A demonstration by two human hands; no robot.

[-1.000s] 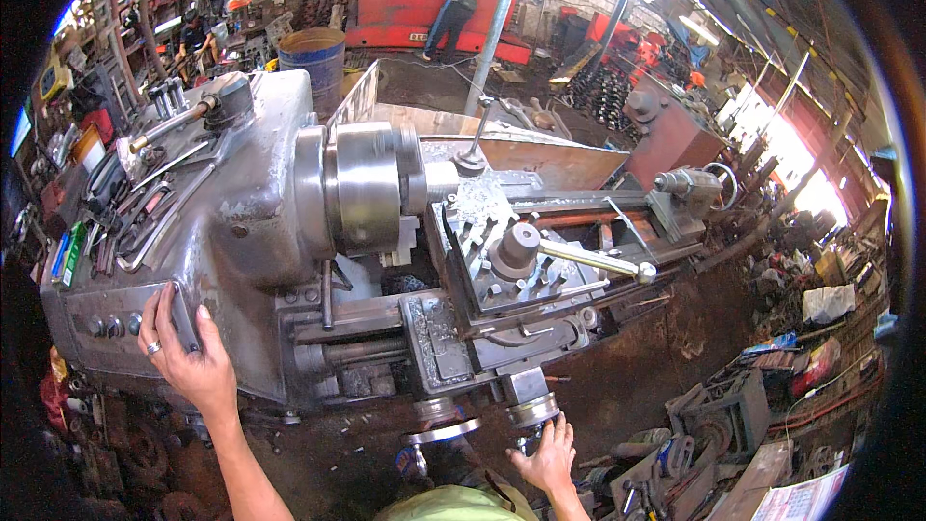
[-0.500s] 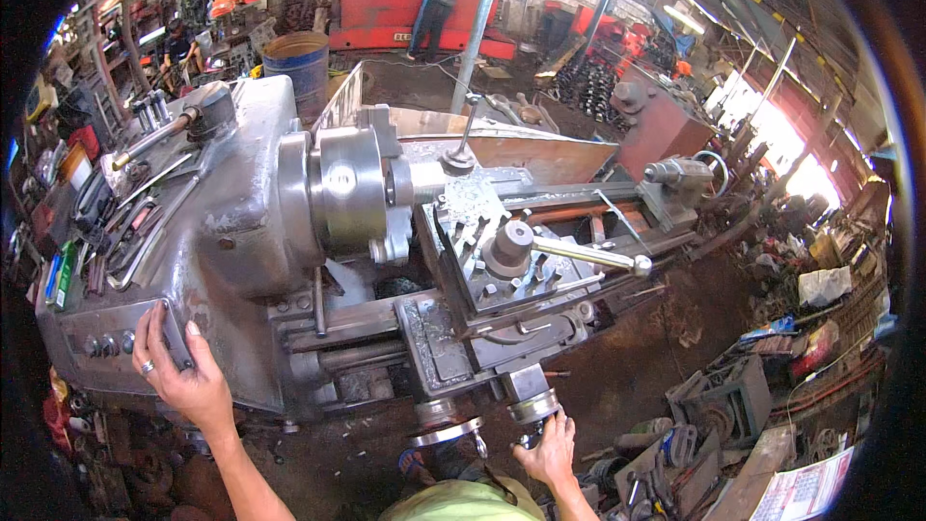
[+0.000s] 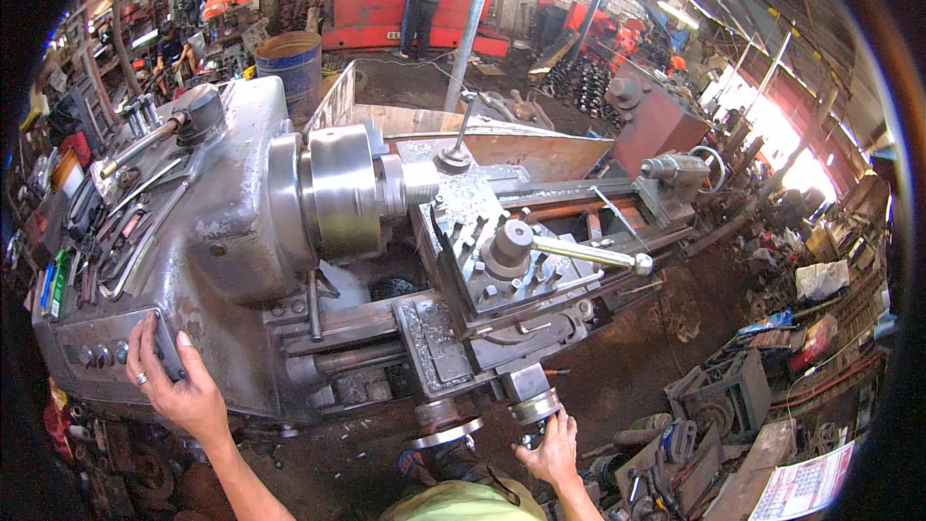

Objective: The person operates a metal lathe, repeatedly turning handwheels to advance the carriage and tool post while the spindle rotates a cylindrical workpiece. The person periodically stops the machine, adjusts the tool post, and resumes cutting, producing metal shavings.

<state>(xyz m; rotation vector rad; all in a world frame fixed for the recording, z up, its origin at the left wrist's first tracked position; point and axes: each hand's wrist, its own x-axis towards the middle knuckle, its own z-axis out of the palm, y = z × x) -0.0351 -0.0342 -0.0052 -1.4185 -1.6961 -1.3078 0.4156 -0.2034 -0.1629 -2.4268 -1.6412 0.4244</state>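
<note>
A metal lathe spreads across the view before me. My left hand (image 3: 181,378), with a ring on one finger, rests on the right end of the headstock's control panel (image 3: 89,328), its fingers extended and its thumb apart. My right hand (image 3: 553,452) has its fingers closed around the small handle of the slide's dial (image 3: 533,409). The chuck (image 3: 344,188) looks smeared by spinning, its jaws indistinct. A bright threaded workpiece (image 3: 420,182) sticks out of it toward the tool post (image 3: 508,249), which carries a long clamp lever (image 3: 590,253). Metal chips cover the slide.
Wrenches and loose tools (image 3: 125,241) lie on the headstock. A larger handwheel (image 3: 446,433) hangs just left of my right hand. Behind the lathe stand a blue drum (image 3: 289,68) and a person (image 3: 422,5) by a red machine. Scrap parts crowd the right side.
The chuck jaws, distinct half a second ago, are now blurred into a spinning ring. Both hands keep their places on the machine. The whole view has shifted slightly.
</note>
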